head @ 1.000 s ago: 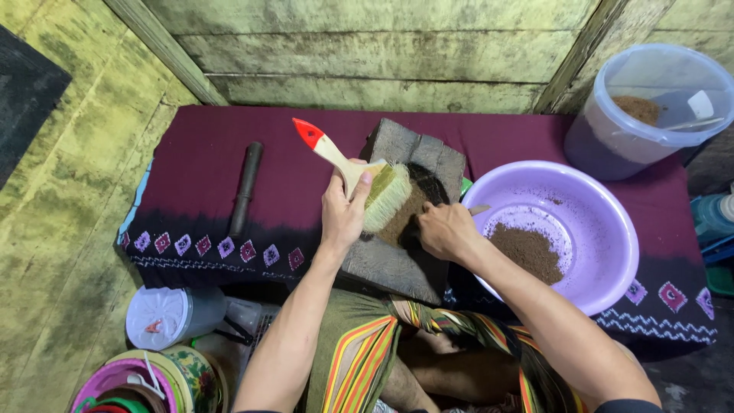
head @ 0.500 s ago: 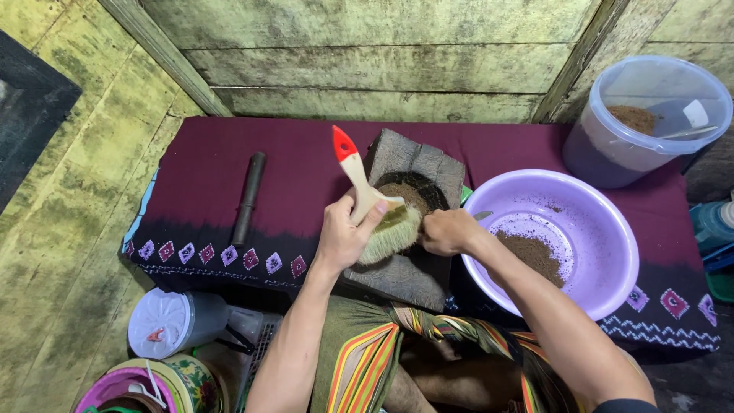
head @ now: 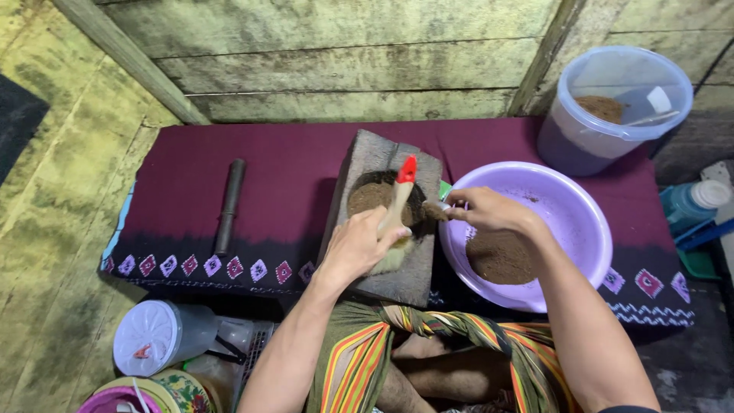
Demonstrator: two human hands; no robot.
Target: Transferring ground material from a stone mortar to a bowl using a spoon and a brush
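My left hand grips a paint brush with a wooden handle and red tip, its pale bristles low on a grey stone mortar block. Brown powder lies in the block's round hollow. My right hand pinches a small spoon heaped with powder at the block's right edge, beside a lilac plastic basin that holds a mound of brown powder.
A dark stone pestle lies on the maroon patterned cloth at left. A clear bucket with powder stands at back right. A white-lidded jar and bowls sit at lower left, a blue bottle at right.
The brush swung from leaning left to nearly upright, and its bristles moved down to the block's near edge. My right hand lifted to the block's right rim, holding powder.
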